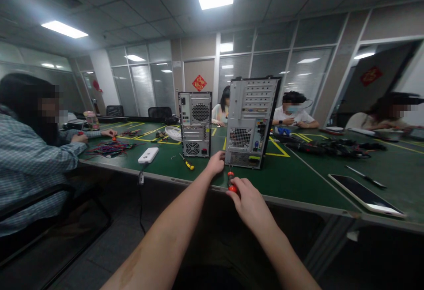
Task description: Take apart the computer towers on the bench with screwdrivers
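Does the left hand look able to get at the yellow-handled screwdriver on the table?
Probably yes: the left hand looks empty, and only open table lies between it and the yellow-handled screwdriver.

Tip of the screwdriver [231,179] is too thin to tell against the tower [251,122]; the right hand [250,204] covers its handle's end. At nine o'clock, a seated person's sleeve [36,157] runs off the left edge.

Green table [291,171], tall tower [251,122], short tower [195,124], yellow screwdriver [187,163], tablet [366,195]
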